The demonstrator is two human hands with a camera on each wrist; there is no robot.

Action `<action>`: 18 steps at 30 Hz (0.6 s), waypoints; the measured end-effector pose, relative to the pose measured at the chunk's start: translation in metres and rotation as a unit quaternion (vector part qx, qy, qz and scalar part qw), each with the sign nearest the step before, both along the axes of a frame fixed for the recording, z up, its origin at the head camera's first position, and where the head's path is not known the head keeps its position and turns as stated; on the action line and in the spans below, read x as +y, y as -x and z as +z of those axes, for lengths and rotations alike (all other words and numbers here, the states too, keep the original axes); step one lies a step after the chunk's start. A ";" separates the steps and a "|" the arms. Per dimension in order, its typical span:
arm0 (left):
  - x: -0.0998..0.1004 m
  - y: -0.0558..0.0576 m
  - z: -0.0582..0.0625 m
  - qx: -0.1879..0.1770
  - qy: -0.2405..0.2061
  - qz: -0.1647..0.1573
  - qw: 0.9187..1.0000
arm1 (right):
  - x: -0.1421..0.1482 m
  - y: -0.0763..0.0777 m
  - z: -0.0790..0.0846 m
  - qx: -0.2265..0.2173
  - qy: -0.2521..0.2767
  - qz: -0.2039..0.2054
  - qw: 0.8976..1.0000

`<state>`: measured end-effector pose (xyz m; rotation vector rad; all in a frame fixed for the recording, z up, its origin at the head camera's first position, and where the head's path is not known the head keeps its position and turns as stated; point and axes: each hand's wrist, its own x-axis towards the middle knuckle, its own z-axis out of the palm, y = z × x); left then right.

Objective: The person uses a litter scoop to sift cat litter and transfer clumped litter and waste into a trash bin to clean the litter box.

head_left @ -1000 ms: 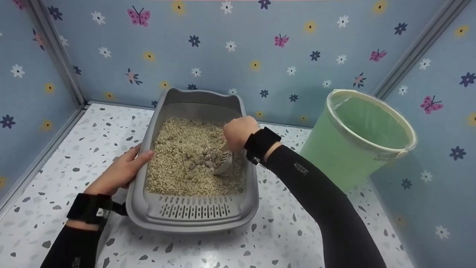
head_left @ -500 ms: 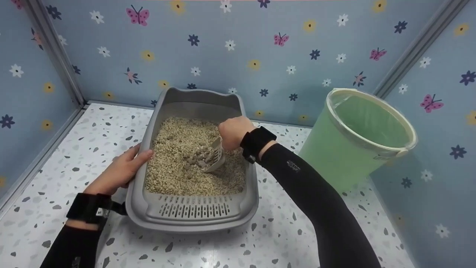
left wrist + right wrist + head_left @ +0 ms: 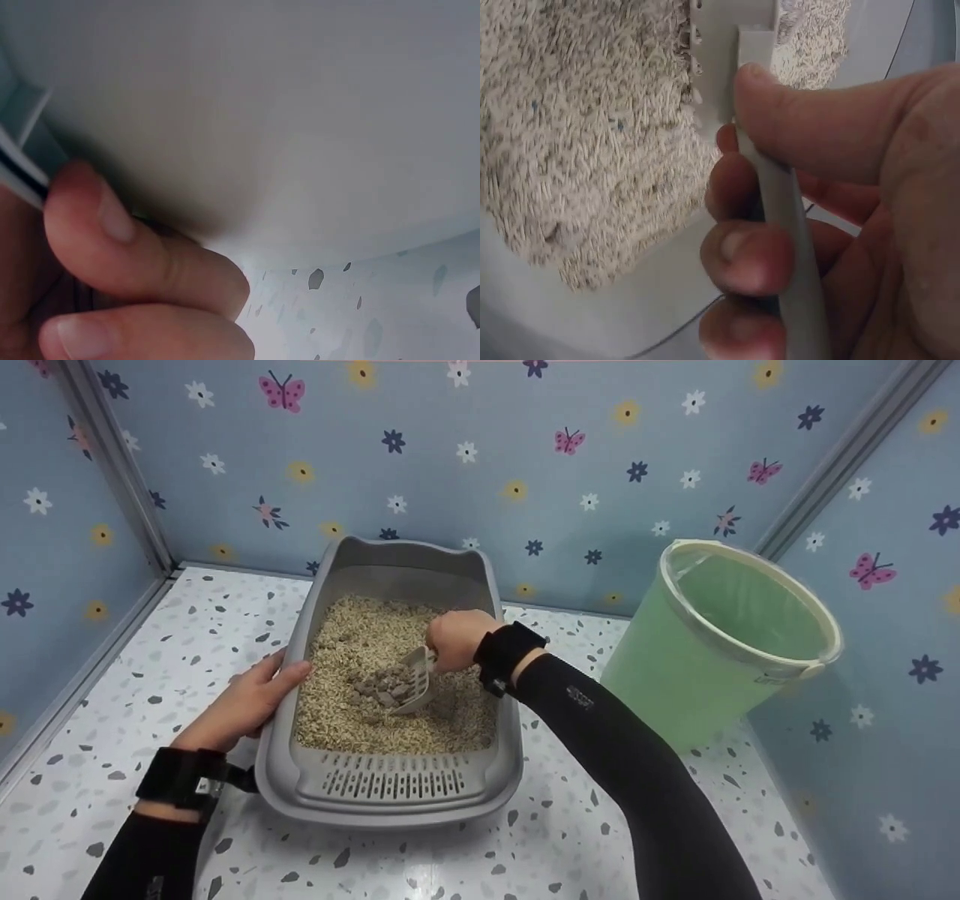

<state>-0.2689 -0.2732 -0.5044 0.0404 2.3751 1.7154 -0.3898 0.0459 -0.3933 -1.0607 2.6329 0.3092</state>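
Observation:
A grey litter box (image 3: 390,814) stands on the speckled surface, holding pale pellet litter (image 3: 337,727). My left hand (image 3: 247,697) grips its left rim, thumb on top; the left wrist view shows curled fingers (image 3: 165,274) under the rim, against the outer wall. My right hand (image 3: 459,639) holds a slotted litter scoop (image 3: 422,679), its fingers and thumb wrapped round the handle (image 3: 789,217). The scoop's blade sits low in the middle of the litter, tilted, with greyish-brown clumps (image 3: 386,686) gathered in front of it and to its left.
A light-green bin (image 3: 682,682) with a cream rim and clear liner stands to the right of the box. Flower-and-butterfly panels (image 3: 480,487) enclose the back and both sides. White speckled surface (image 3: 577,802) extends around the box.
My right hand has moved left and slightly toward me with the scoop, pushing the clumps left through the litter into a pile. My left hand has stayed on the rim.

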 end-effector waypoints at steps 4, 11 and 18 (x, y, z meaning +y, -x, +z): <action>0.000 0.000 0.002 0.000 0.001 0.001 1.000 | -0.003 -0.001 -0.009 -0.049 0.029 -0.006 0.998; 0.001 0.000 0.004 0.000 0.010 0.004 1.000 | -0.013 -0.007 -0.019 -0.109 0.067 -0.016 0.992; 0.000 -0.001 0.004 -0.004 0.021 0.003 1.000 | -0.020 -0.006 -0.033 -0.124 0.108 -0.054 0.985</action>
